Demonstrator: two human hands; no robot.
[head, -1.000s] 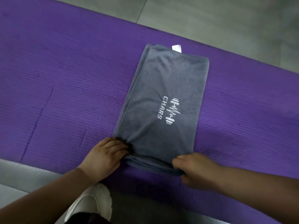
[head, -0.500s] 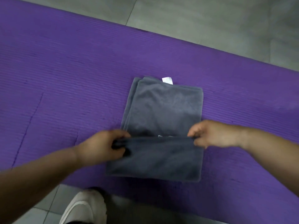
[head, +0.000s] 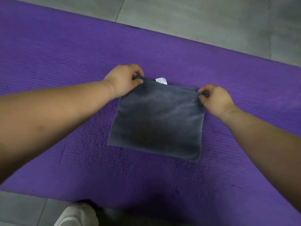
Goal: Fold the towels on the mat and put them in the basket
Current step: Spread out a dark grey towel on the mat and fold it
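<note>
A grey towel lies folded into a near-square on the purple mat. A small white label sticks out at its far edge. My left hand pinches the towel's far left corner. My right hand pinches the far right corner. Both corners rest at the far edge, on top of the layers beneath. No basket is in view.
Grey floor tiles run beyond the mat's far edge and along the near left. A white shoe stands at the mat's near edge, below the towel.
Both hands carried the towel's near edge away from me and over onto the far edge, halving its length. The printed logo is now folded inside and hidden.
</note>
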